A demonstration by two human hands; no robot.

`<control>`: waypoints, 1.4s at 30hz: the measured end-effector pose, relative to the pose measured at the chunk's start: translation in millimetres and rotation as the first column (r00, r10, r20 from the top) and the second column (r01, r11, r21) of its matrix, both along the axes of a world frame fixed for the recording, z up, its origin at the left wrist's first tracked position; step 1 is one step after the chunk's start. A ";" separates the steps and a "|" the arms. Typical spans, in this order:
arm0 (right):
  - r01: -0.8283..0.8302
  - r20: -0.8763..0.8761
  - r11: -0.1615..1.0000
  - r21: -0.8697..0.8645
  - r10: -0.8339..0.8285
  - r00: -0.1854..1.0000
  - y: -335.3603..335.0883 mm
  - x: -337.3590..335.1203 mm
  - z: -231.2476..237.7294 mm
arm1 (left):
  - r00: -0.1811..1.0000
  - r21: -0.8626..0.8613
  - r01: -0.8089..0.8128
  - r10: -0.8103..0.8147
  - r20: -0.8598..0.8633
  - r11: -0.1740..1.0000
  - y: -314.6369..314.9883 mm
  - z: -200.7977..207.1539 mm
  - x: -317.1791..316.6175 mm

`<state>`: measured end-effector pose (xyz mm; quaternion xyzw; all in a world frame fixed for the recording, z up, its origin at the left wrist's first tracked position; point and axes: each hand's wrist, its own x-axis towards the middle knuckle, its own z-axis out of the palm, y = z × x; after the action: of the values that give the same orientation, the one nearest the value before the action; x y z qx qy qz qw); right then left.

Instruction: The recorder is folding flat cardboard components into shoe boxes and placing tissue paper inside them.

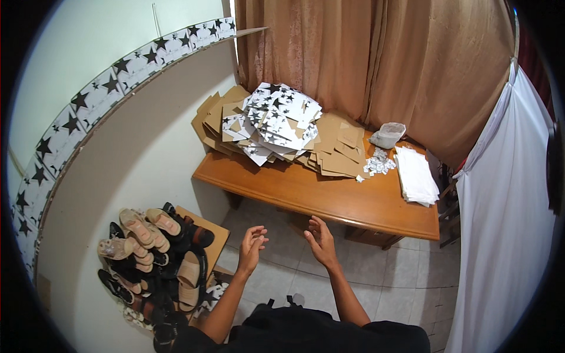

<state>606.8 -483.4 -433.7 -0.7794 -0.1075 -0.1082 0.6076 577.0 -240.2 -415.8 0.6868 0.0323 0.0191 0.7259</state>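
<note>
My left hand (pixel 253 246) is raised in front of me, fingers loosely curved and apart, with nothing in it. Level with it, my right hand (pixel 321 240) is also empty, its fingers spread and the palm turned inward. Both hover short of the front edge of a wooden table (pixel 282 191), touching nothing. Toward the back of the table rises a heap of flat star-printed white cardboard pieces (pixel 276 120). Brown cardboard sheets (pixel 338 147) lie under and beside the heap. Nearest my left hand, on the left, stands a pile of sandals and shoes (pixel 156 253).
At the table's right are a stack of white sheets (pixel 416 175), small white scraps (pixel 379 163) and a clear plastic bag (pixel 388 135). Brown curtains (pixel 435 65) hang behind, a white cloth (pixel 500 194) at right. A star-patterned shelf edge (pixel 112 82) juts from the left wall.
</note>
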 end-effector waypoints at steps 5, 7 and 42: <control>0.072 -0.066 0.997 -0.020 -0.073 0.995 -28.2 40.8 0.3 | 0.999 0.038 0.042 -0.042 0.014 0.998 -25.0 -2.7 60.0; 0.064 -0.070 0.998 -0.004 -0.064 0.996 -30.8 65.3 -8.2 | 0.999 0.015 0.043 -0.043 0.021 0.999 -26.7 -8.2 87.8; 0.017 -0.081 0.980 -0.198 -0.034 0.996 64.4 581.1 -47.8 | 0.942 0.599 -0.281 0.095 0.323 0.750 52.6 -81.7 604.9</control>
<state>1187.8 -419.0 -481.5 -0.8409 -0.0819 -0.0719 0.5301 1181.9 -187.6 -497.4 0.8754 -0.0064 0.1967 0.4416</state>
